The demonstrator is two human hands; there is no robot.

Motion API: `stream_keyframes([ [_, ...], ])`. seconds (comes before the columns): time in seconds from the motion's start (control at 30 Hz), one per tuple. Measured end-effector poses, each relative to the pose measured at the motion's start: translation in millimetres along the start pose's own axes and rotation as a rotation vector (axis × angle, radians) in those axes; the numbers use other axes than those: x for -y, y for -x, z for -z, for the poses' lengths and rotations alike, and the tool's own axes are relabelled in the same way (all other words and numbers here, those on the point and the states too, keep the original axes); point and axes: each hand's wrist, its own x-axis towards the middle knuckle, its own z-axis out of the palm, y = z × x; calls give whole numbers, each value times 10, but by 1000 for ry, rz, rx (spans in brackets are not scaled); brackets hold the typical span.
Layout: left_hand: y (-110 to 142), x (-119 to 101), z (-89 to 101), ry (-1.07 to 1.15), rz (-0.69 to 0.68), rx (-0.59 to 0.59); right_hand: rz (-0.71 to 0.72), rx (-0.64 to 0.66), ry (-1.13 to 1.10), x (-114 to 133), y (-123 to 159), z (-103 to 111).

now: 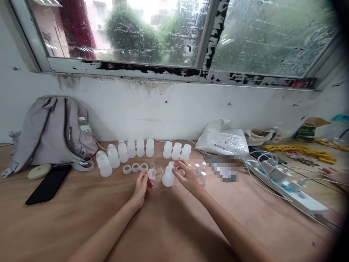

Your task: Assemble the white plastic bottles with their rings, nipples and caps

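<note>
My left hand (142, 185) pinches a white ring-shaped bottle collar (152, 174), held on its side just above the table. My right hand (186, 174) has its fingers closed at the neck of an uncapped, frosted baby bottle (168, 177), which stands slightly tilted; whether a small part is in those fingertips is hidden. Several white collars (135, 167) lie beyond my left hand. Clear teat-like pieces (160, 170) rest between the hands. Beside my right hand lie clear round covers (201, 180) and small white discs (197, 165).
Several capped bottles (104, 165) stand in a curved row at left; three uncapped bottles (177, 150) stand behind. A backpack (58, 131) and a black phone (48, 185) are left. A plastic package (223, 140), a power strip (289, 187) with cables and another person's hand (336, 175) are right.
</note>
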Motion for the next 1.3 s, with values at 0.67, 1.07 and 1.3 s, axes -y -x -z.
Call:
stream_keyframes([
  [0.67,-4,-38,40,32,23,-15,39,215,36,-110,195,-473],
  [1.07,6,-12,43,-176,-97,-57,111,242,56,-118,222,-466],
  [1.3,29,-39,40,-180,-138,-84,128,214,118,-120,241,-476],
])
